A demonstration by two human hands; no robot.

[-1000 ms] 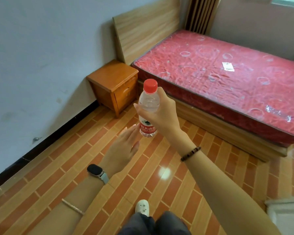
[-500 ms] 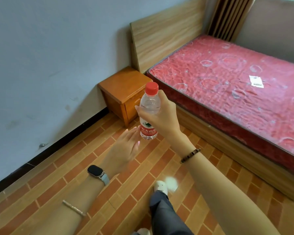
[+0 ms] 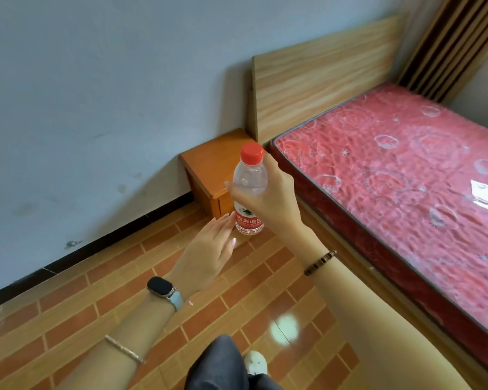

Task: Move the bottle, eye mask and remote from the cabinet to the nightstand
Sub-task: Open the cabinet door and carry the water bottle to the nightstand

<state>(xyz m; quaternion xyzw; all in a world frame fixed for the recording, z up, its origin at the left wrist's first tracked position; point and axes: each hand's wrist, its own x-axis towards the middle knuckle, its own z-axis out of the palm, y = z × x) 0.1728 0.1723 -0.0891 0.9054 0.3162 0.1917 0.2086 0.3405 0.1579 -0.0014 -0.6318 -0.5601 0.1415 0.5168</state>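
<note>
My right hand (image 3: 271, 201) grips a clear plastic bottle (image 3: 249, 190) with a red cap and a red label, holding it upright in the air in front of me. Just below and to the left, my left hand (image 3: 209, 254) is stretched out with straight fingers, holding nothing, its fingertips close to the bottle's base. The orange wooden nightstand (image 3: 209, 167) stands behind the bottle against the wall, beside the bed's head; its top is bare. The eye mask, the remote and the cabinet are out of view.
A bed with a red mattress (image 3: 406, 178) and a light wooden headboard (image 3: 316, 77) fills the right side. A blue-grey wall (image 3: 96, 94) runs along the left. Brick-patterned floor tiles (image 3: 96, 299) lie between; my leg and white shoe (image 3: 255, 361) show at the bottom.
The nightstand and bed have come closer and shifted right in view as I walk toward them. My right hand still holds the bottle upright; my left hand stays just below it.
</note>
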